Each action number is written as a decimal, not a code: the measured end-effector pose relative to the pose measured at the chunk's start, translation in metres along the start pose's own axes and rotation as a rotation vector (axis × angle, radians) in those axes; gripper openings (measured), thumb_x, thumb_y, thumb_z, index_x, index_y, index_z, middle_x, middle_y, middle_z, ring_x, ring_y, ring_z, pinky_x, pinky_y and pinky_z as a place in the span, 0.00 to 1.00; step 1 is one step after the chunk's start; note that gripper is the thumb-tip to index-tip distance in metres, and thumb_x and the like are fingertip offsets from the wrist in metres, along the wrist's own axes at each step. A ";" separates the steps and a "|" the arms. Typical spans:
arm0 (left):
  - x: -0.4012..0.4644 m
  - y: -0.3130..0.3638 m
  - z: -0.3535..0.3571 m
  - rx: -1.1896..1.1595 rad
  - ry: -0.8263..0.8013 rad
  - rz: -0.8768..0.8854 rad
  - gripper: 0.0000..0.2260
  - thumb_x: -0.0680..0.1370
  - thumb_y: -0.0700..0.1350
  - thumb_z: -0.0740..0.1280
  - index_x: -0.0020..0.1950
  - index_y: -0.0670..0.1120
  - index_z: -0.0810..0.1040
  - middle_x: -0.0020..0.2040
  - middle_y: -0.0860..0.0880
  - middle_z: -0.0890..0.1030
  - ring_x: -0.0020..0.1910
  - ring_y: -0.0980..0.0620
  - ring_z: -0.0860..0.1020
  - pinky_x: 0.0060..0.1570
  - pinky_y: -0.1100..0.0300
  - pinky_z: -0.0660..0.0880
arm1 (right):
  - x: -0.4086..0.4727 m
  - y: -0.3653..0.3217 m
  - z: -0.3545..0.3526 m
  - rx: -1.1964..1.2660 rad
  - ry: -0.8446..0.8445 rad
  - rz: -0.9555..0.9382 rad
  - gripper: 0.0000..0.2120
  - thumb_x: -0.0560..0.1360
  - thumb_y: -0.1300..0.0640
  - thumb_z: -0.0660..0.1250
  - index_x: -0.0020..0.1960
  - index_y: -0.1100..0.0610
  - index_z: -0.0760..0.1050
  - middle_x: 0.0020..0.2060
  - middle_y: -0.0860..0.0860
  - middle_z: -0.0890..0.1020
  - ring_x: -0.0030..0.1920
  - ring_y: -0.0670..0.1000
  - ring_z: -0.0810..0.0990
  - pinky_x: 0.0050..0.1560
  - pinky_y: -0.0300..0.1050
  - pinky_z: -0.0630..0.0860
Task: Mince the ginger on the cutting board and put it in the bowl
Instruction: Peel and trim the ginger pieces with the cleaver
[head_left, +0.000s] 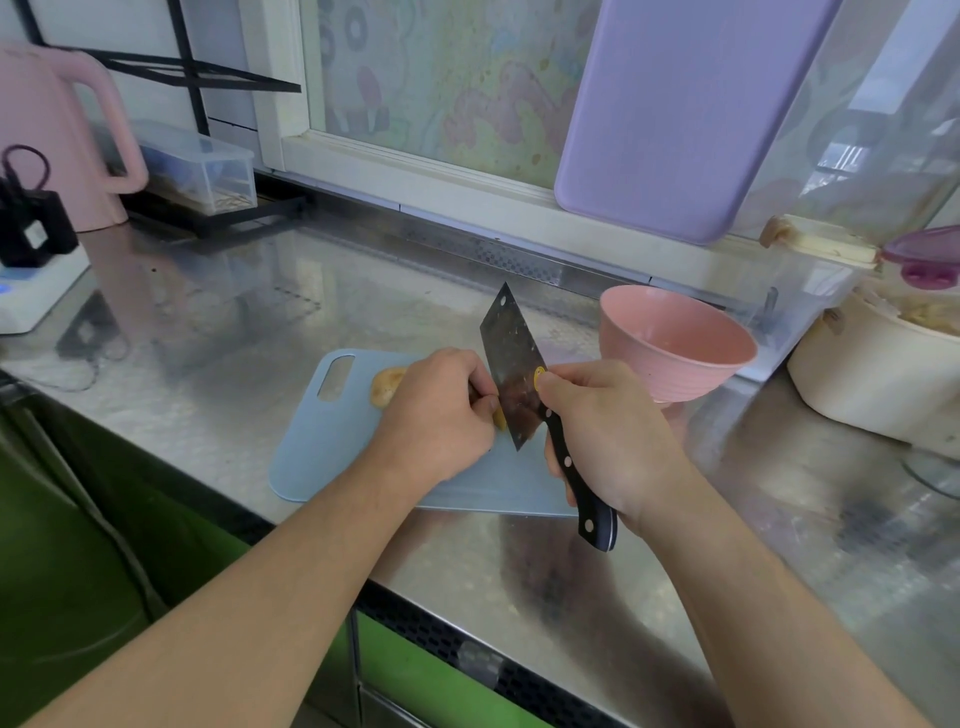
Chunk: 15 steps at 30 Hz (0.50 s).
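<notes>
A pale blue cutting board (332, 457) lies on the steel counter. A knob of ginger (385, 385) lies on it, mostly hidden under my left hand (441, 410), whose curled fingers hold it down. My right hand (608, 436) grips the black handle of a cleaver (511, 369), thumb against the blade. The blade stands tilted, its edge against the ginger beside my left fingertips. A pink bowl (675, 343) stands just right of the board; it looks empty.
A pink kettle (57, 140), a black plug on a white power strip (31, 234) and a clear box (208, 166) sit at the back left. A purple board (675, 104) leans on the window. A clear tub (789, 291) and a cream pot (883, 374) stand at right.
</notes>
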<state>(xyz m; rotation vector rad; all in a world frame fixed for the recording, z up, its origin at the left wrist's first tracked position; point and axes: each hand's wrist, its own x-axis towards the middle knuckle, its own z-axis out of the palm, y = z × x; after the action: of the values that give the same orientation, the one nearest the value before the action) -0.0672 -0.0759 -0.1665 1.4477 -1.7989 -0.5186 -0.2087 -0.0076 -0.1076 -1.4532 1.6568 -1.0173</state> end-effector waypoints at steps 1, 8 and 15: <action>0.000 0.000 0.000 -0.003 0.001 0.001 0.07 0.77 0.41 0.72 0.41 0.52 0.80 0.42 0.55 0.82 0.42 0.57 0.81 0.47 0.57 0.80 | 0.000 0.000 0.000 -0.004 0.001 -0.004 0.18 0.84 0.57 0.58 0.36 0.59 0.70 0.22 0.59 0.73 0.18 0.53 0.66 0.21 0.39 0.66; 0.000 0.000 0.000 -0.014 -0.010 0.012 0.09 0.77 0.39 0.71 0.39 0.52 0.80 0.42 0.55 0.82 0.42 0.56 0.81 0.48 0.52 0.81 | -0.002 -0.001 -0.003 -0.003 0.010 -0.009 0.19 0.84 0.57 0.59 0.35 0.60 0.70 0.22 0.60 0.73 0.18 0.54 0.66 0.22 0.40 0.67; 0.000 0.000 0.000 -0.008 -0.014 0.011 0.09 0.76 0.40 0.71 0.39 0.52 0.80 0.41 0.55 0.82 0.42 0.56 0.81 0.47 0.52 0.81 | -0.002 0.000 -0.001 -0.038 0.017 -0.019 0.18 0.85 0.57 0.59 0.36 0.61 0.70 0.21 0.59 0.74 0.18 0.54 0.66 0.22 0.41 0.66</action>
<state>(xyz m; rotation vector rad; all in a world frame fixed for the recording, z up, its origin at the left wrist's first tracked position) -0.0670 -0.0762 -0.1668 1.4312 -1.8133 -0.5306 -0.2093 -0.0050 -0.1067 -1.4910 1.6860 -1.0163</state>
